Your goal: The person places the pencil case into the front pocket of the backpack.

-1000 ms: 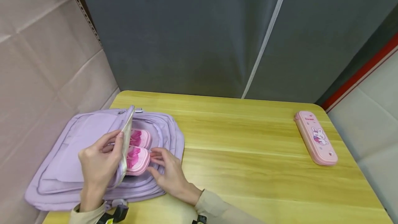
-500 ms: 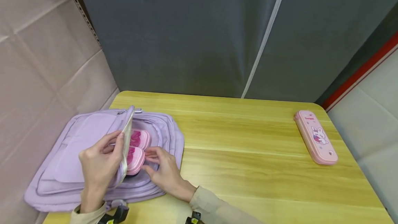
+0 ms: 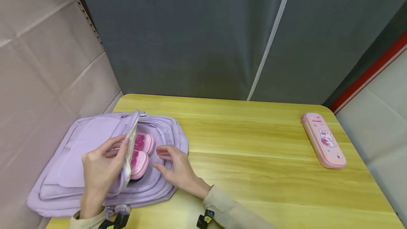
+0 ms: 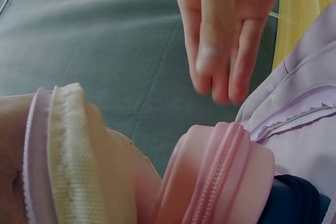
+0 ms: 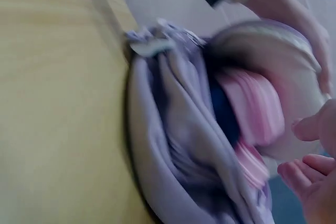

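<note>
Fingers of your left hand (image 3: 103, 163) pinch up the flap (image 3: 134, 131), likely to expose the two cases (image 3: 141, 165) inside the bag (image 3: 86, 130). Your right hand (image 3: 178, 169), thumb and fingers apart, hovers beside them.

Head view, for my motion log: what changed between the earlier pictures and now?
The nearer pink case slid left, further under the bag flap; the right hand, earlier at its edge, drew back rightward. The left hand still holds the bag flap; the rabbit case stayed put.
</note>
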A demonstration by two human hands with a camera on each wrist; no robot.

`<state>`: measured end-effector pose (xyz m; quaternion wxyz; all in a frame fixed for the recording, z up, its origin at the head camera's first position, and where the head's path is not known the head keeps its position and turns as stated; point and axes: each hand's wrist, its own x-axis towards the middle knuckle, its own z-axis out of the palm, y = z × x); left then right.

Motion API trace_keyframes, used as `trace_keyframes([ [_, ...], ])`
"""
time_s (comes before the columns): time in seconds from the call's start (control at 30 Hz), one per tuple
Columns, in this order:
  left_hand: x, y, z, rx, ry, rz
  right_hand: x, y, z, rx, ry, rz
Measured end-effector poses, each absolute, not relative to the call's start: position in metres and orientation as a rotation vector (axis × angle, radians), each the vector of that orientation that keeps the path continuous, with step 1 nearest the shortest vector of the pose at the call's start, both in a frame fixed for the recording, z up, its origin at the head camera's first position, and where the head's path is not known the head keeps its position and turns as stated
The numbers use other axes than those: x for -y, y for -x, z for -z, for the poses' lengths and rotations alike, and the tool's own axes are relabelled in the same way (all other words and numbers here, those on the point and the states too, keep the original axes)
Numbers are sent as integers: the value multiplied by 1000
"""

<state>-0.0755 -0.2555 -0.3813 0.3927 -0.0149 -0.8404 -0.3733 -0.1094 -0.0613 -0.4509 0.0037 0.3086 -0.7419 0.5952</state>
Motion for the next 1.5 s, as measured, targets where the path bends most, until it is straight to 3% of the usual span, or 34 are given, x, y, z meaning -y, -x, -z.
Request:
trace_keyframes([
  [0.73,251,78,384,2191,38,1023,-45,167,440,2451,-671,-1396],
  [1.5,251,76,392,2242,21,996,-159,171,437,2489,-334,-1320],
])
